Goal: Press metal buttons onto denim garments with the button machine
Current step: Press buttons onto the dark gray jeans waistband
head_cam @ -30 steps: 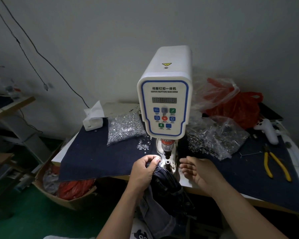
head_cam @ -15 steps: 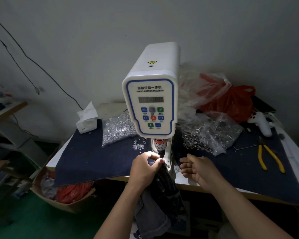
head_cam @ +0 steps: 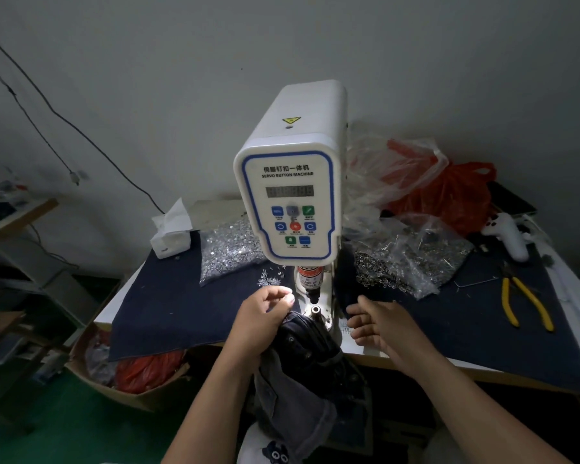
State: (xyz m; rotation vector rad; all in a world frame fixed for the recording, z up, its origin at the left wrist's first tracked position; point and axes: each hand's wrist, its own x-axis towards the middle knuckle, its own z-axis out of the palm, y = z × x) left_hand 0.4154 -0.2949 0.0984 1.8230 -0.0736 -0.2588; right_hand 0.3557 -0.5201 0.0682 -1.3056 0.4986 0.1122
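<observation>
left hand [head_cam: 265, 316] grips denim garment [head_cam: 310, 360] edge | lower die [head_cam: 315, 310] just right of grip | right hand [head_cam: 380, 324] loosely curled, empty, right of die

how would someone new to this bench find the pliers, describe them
Start at the white button machine standing mid-table, then look far right across the dark blue cloth covering the tabletop. Past the clear bag of metal parts, the pliers lie flat near the table's right edge. Their bright yellow handles are the only yellow thing on the cloth.
</observation>
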